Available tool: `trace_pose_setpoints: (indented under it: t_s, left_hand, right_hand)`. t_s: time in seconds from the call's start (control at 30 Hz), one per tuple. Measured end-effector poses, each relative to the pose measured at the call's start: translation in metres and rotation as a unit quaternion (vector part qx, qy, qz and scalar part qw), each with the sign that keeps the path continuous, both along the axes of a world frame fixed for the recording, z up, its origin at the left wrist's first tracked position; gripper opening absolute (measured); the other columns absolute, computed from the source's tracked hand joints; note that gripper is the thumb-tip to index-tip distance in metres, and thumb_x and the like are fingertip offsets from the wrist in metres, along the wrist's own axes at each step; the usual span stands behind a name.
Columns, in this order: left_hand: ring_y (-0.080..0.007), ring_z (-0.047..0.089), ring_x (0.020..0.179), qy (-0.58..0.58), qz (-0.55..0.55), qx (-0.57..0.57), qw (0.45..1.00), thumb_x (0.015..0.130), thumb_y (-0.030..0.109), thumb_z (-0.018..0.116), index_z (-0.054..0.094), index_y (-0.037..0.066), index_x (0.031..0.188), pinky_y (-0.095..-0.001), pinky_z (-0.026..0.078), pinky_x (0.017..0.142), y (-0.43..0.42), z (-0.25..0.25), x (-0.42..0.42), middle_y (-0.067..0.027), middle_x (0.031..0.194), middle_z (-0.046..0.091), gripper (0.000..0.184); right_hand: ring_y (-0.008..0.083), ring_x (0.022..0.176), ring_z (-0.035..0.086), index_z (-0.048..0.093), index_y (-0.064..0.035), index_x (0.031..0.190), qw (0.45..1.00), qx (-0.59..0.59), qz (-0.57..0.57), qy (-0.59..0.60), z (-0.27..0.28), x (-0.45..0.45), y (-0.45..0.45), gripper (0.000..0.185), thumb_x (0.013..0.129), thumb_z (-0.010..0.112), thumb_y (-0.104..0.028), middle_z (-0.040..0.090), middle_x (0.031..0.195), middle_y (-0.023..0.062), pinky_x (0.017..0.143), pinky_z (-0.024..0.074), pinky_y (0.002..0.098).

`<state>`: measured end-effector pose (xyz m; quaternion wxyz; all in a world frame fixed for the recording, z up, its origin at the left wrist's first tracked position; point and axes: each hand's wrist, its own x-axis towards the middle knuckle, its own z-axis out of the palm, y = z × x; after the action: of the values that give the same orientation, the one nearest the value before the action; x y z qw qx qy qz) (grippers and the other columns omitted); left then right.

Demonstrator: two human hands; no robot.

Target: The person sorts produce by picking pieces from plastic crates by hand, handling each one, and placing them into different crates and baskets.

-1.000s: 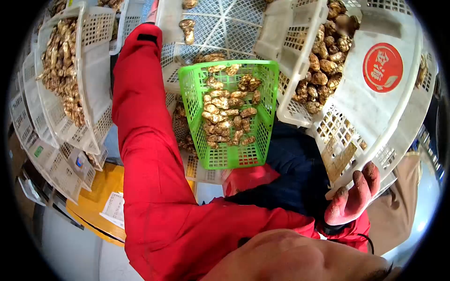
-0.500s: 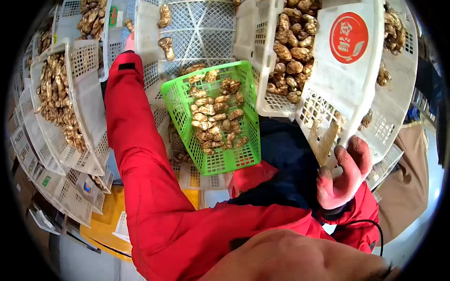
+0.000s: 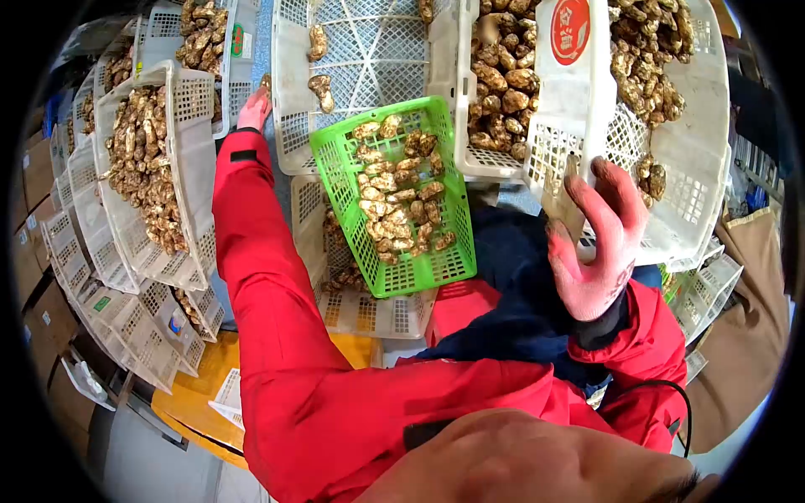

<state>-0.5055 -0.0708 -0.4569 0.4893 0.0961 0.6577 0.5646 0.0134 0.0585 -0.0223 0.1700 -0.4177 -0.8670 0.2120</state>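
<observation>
My left hand (image 3: 254,109), in a pink glove, reaches forward beside a white crate (image 3: 289,126). A small brown mushroom (image 3: 266,81) shows at its fingertips, partly hidden. My right hand (image 3: 597,243), gloved in pink with brown-stained fingertips, has its fingers apart near a pale wooden strip (image 3: 563,201) by the right-hand white crate's wall (image 3: 579,109). Between my arms a green basket (image 3: 449,272) sits tilted, holding brown-and-white mushrooms (image 3: 398,197) in loose rows. Two mushrooms (image 3: 321,90) lie by the wall of the white crate ahead.
Mushrooms fill a right-hand crate (image 3: 503,84) and the space beyond its labelled wall (image 3: 646,63). Stacked white crates (image 3: 189,92) with more mushrooms stand at the left. Below is a yellow surface (image 3: 197,411); brown cloth (image 3: 742,318) hangs at the right.
My left hand has drawn back slightly and shows more. My right hand has risen and its fingers have spread. The labelled crate wall has shifted left, showing more mushrooms behind it. The view has moved.
</observation>
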Motion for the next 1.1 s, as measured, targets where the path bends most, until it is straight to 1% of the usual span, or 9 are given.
trace_pose_setpoints:
  t_s: [0.17,0.27,0.33,0.5,0.73,0.8,0.87,1.0,1.1]
  left_hand:
    - [-0.0145,0.054,0.092,0.087,-0.027,-0.115,0.989,0.088,0.012,0.042,0.045,0.002,0.124,-0.0221,0.043,0.078,-0.019,0.05,0.006,-0.0081,0.11,0.054,0.037]
    - [-0.0099,0.049,0.076,0.063,0.013,0.028,0.998,0.088,0.014,0.042,0.047,-0.005,0.118,-0.019,0.041,0.069,-0.03,0.078,0.008,-0.0032,0.088,0.053,0.036]
    - [-0.0186,0.055,0.097,0.234,-0.076,-0.026,0.969,0.088,0.011,0.043,0.044,-0.006,0.12,-0.0258,0.042,0.086,-0.023,0.135,0.031,-0.0147,0.108,0.055,0.036]
    - [-0.022,0.047,0.111,0.096,-0.079,0.055,0.991,0.089,0.01,0.043,0.041,-0.004,0.122,-0.0308,0.039,0.094,-0.011,0.196,0.116,-0.016,0.12,0.048,0.036]
    - [-0.0075,0.042,0.052,0.331,-0.052,-0.292,0.896,0.08,0.02,0.052,0.049,0.014,0.12,-0.023,0.037,0.049,-0.11,0.066,0.065,0.0013,0.067,0.053,0.04]
    - [-0.0104,0.046,0.053,0.381,-0.069,-0.332,0.86,0.078,0.022,0.053,0.048,0.018,0.121,-0.0258,0.039,0.05,-0.12,0.032,0.054,-0.0018,0.07,0.056,0.043]
    - [-0.0291,0.045,0.114,0.402,-0.124,-0.314,0.851,0.073,0.027,0.054,0.047,0.022,0.122,-0.0363,0.034,0.097,-0.107,0.043,0.062,-0.0131,0.122,0.049,0.049]
    - [-0.0295,0.03,0.125,0.448,-0.219,-0.36,0.788,0.074,0.032,0.058,0.04,0.021,0.128,-0.0375,0.027,0.103,-0.046,0.058,0.071,-0.013,0.134,0.036,0.058]
    - [-0.0304,0.037,0.119,0.446,-0.223,-0.249,0.83,0.07,0.039,0.065,0.044,0.016,0.123,-0.039,0.033,0.097,-0.039,-0.02,0.033,-0.0172,0.129,0.04,0.062]
  right_hand:
    - [0.0301,0.086,0.055,0.057,-0.0038,0.102,1.0,0.003,0.009,0.03,0.007,-0.005,0.002,0.042,0.061,0.067,-0.002,0.048,0.108,0.0184,0.074,0.0456,0.0339]
    - [0.031,0.085,0.054,0.056,-0.006,0.102,0.999,0.029,0.02,0.014,0.012,-0.003,0.002,0.041,0.062,0.067,-0.007,0.049,0.107,0.0159,0.073,0.0452,0.0366]
    - [0.0314,0.087,0.054,0.055,-0.0064,0.102,0.999,0.03,0.017,0.027,0.013,-0.001,0.001,0.039,0.064,0.066,-0.01,0.049,0.107,0.0159,0.075,0.0447,0.0373]
    - [0.033,0.09,0.053,0.054,-0.004,0.102,0.999,0.014,0.035,0.03,0.016,0.007,0.0,0.037,0.067,0.064,-0.009,0.048,0.109,0.0171,0.077,0.0443,0.0376]
    - [0.0323,0.093,0.052,0.056,-0.0065,0.105,0.996,0.046,0.041,0.058,0.007,0.006,-0.003,0.04,0.066,0.066,-0.007,0.048,0.112,0.0169,0.08,0.0439,0.0369]
    - [0.0322,0.093,0.052,0.055,-0.0052,0.105,0.998,0.024,0.031,0.047,0.007,0.003,-0.004,0.04,0.066,0.066,-0.006,0.048,0.112,0.0177,0.081,0.0438,0.037]
    - [0.0321,0.093,0.053,0.056,-0.0042,0.105,0.998,0.016,0.029,0.045,0.005,0.0,-0.004,0.041,0.066,0.065,-0.003,0.048,0.113,0.0184,0.081,0.0437,0.0365]
    - [0.0323,0.101,0.049,0.056,-0.0052,0.106,1.0,0.012,0.015,0.005,0.006,-0.005,-0.005,0.043,0.063,0.065,-0.001,0.046,0.116,0.018,0.087,0.0399,0.0369]
    - [0.0334,0.105,0.048,0.056,-0.0055,0.106,0.999,0.021,0.004,-0.025,0.001,-0.003,-0.006,0.045,0.062,0.065,0.0,0.043,0.119,0.0194,0.089,0.0391,0.0377]
